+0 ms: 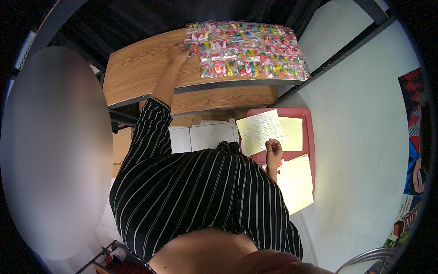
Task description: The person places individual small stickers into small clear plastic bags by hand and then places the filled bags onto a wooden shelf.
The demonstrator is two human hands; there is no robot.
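My left hand (178,53) reaches onto the wood-look shelf (143,65), fingertips gripping the edge of a small clear bag of colourful candies (193,50). That bag is at the left end of a row. To its right, several rows of similar candy bags (249,51) cover the right half of the shelf. My right hand (274,153) is bent over a pale yellow sheet (261,128) dotted with many small white pieces. Its fingers are curled together, and whether something small is between them is too small to tell.
Below the sheet is a red plastic lid or box top (309,137). More yellow sheets (294,185) lie on it, with a candy bag partly hidden by my right wrist. A lower shelf (222,97), a black metal upright (328,65) and a pale wall (356,137) surround this spot.
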